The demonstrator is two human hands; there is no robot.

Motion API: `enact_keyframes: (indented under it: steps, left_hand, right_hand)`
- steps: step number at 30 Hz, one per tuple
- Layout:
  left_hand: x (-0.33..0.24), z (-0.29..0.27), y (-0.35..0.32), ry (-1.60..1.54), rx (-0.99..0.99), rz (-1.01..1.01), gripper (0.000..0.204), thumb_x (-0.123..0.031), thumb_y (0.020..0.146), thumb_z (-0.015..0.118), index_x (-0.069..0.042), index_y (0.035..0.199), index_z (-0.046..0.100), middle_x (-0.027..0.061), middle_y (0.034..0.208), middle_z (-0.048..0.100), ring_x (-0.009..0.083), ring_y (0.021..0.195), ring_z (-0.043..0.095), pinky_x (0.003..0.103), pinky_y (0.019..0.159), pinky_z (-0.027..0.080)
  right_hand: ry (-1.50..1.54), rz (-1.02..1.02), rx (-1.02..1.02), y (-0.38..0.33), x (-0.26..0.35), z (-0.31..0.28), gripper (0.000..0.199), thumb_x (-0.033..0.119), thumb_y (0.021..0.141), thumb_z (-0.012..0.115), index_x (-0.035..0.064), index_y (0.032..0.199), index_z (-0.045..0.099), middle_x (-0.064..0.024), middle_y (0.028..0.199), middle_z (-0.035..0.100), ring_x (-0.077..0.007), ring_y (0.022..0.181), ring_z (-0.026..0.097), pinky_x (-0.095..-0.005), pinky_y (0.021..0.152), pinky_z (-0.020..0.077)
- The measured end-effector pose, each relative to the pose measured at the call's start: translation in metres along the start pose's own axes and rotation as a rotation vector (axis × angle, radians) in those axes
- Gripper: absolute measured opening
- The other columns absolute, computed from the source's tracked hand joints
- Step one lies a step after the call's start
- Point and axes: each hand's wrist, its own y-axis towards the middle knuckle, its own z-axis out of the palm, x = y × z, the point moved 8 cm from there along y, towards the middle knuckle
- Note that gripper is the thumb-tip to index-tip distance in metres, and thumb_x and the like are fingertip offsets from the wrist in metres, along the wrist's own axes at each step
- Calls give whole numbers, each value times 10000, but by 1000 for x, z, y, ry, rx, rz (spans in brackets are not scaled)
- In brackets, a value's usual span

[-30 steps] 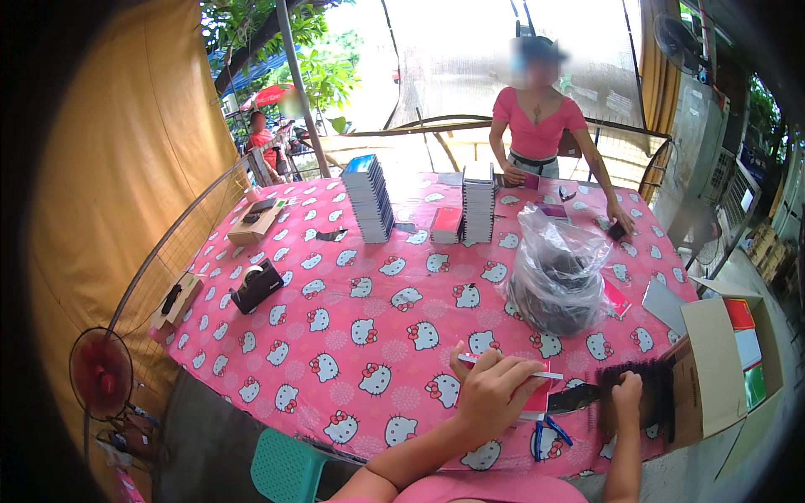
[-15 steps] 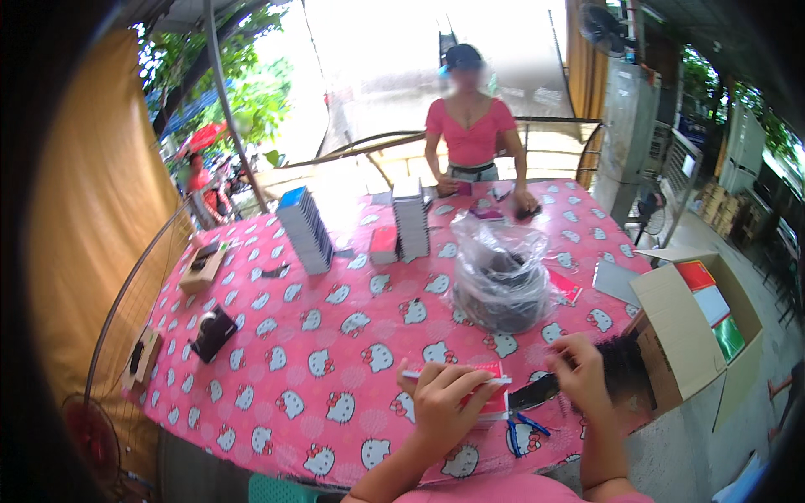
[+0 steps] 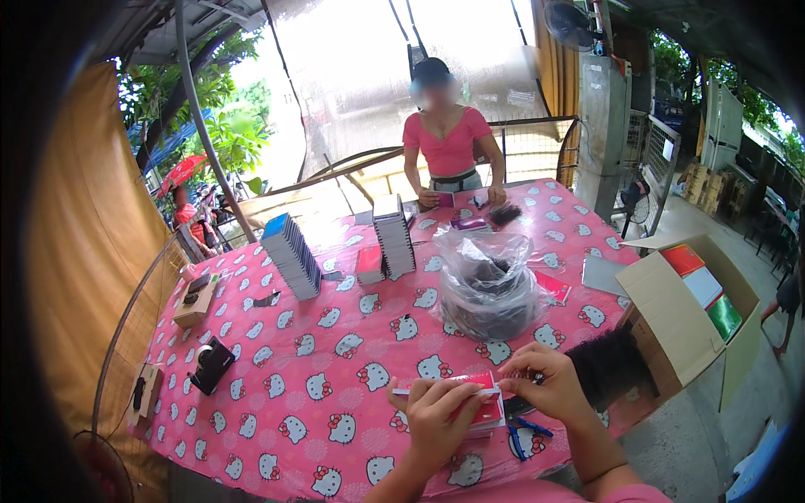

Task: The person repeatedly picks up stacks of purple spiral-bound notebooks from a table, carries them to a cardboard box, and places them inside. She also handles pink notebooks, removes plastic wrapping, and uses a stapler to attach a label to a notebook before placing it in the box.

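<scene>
Head view shows the left hand point(image 3: 433, 417) gripping a flat red-and-white packet point(image 3: 478, 405) at the near edge of the table point(image 3: 277, 394), which wears a glossy pink cartoon-cat cloth, while the right hand point(image 3: 549, 383) pinches the packet's right end. Just beyond them a crinkly clear plastic bag point(image 3: 489, 283) of dark stuff blocks the middle. Blue-handled scissors point(image 3: 521, 434) lie beside the packet, an open cardboard box point(image 3: 683, 323) stands right, and a person in pink point(image 3: 447, 142) works opposite.
</scene>
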Motion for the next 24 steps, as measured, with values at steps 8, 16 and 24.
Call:
enact_keyframes:
  steps: [8,16,24]
  left_hand:
    - [2,0,-1,-50,-15,57,170,-127,668,762,-75,815,696,13,765,643,167,722,501,275,657,412]
    - [4,-1,-2,9,-39,23,126,-229,703,746,-157,795,697,-42,751,629,140,714,522,395,959,193]
    - [10,6,-2,-39,-44,28,160,-117,682,749,-76,827,696,28,787,648,186,729,510,296,700,398]
  right_hand:
    - [279,84,94,1,-6,12,213,-89,702,680,16,885,706,-81,856,632,-126,789,617,-214,682,511]
    - [260,107,181,7,-4,11,200,-98,715,670,12,879,704,-92,884,627,-141,802,619,-235,695,526]
    - [142,-58,171,3,3,12,164,-28,742,667,18,896,695,-65,870,635,-113,781,605,-225,672,487]
